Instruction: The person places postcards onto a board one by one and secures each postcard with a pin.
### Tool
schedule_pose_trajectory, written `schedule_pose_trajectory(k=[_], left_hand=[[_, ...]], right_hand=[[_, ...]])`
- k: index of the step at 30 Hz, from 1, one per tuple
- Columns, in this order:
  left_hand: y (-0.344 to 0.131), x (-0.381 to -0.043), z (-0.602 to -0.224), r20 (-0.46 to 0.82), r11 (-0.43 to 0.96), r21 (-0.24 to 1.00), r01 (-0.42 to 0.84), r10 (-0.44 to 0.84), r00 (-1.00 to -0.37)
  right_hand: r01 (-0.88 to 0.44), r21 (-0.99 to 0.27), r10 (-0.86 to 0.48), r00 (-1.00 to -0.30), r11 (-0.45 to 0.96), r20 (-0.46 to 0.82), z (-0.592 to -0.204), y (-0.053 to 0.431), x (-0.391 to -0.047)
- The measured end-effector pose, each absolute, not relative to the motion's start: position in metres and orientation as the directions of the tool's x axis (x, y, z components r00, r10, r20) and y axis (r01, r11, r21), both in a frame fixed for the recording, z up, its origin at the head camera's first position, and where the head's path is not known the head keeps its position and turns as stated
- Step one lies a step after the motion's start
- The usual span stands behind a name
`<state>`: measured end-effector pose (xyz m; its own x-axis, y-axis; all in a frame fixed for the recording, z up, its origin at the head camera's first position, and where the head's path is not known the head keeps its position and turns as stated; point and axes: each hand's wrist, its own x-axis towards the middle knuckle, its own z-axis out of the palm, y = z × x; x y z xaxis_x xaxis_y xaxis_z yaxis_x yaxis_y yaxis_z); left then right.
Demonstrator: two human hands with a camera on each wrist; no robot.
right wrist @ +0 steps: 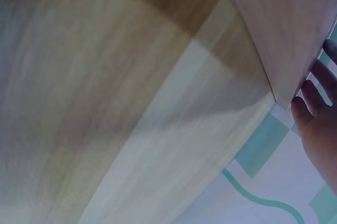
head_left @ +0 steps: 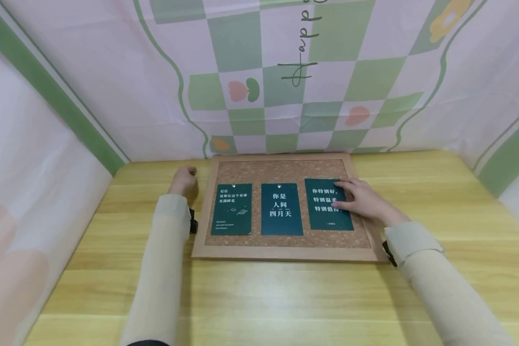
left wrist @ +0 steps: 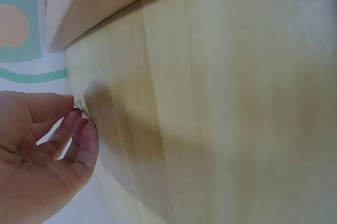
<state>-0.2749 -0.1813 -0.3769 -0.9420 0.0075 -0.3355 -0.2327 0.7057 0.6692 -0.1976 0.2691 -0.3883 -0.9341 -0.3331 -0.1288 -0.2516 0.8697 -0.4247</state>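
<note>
My left hand (head_left: 184, 181) is beside the left edge of a wood-framed cork board (head_left: 281, 252). Its thumb and fingertips pinch a small clear pushpin (left wrist: 79, 105) just above the table. On the cork, a green card with white writing (head_left: 328, 221) lies slightly tilted at the right. My right hand (head_left: 363, 199) rests over this card's right edge, fingertips pressing on it and covering its upper right corner. Two more cards, a left card (head_left: 231, 218) and a middle card (head_left: 281, 226), each have a pin at the top edge.
The board lies on a light wood-grain table (head_left: 259, 302), its back edge against a fabric backdrop (head_left: 281, 110) printed with green checks and fruit. Fabric also hangs at the left and right sides of the table.
</note>
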Motion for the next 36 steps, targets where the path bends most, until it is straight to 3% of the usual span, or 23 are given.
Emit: schedule_pose_trajectory(k=[10, 21, 28, 36], left_hand=[[-0.18, -0.282, -0.392, -0.192, 0.744, 0.64, -0.189, -0.083, -0.978], [-0.181, -0.288, -0.395, -0.211, 0.751, 0.627, -0.208, -0.094, -0.973], [-0.192, -0.312, -0.423, -0.134, 0.767, 0.622, -0.159, -0.097, -0.986], [-0.178, -0.282, -0.394, -0.216, 0.727, 0.646, -0.233, -0.12, -0.969]], right_hand=[[-0.244, -0.436, -0.33, -0.935, 0.866, -0.132, -0.387, 0.269, -0.196], [-0.246, -0.436, -0.33, -0.936, 0.865, -0.126, -0.388, 0.269, -0.196], [-0.241, -0.442, -0.328, -0.935, 0.864, -0.131, -0.387, 0.27, -0.197], [-0.244, -0.435, -0.329, -0.935, 0.867, -0.132, -0.389, 0.269, -0.197]])
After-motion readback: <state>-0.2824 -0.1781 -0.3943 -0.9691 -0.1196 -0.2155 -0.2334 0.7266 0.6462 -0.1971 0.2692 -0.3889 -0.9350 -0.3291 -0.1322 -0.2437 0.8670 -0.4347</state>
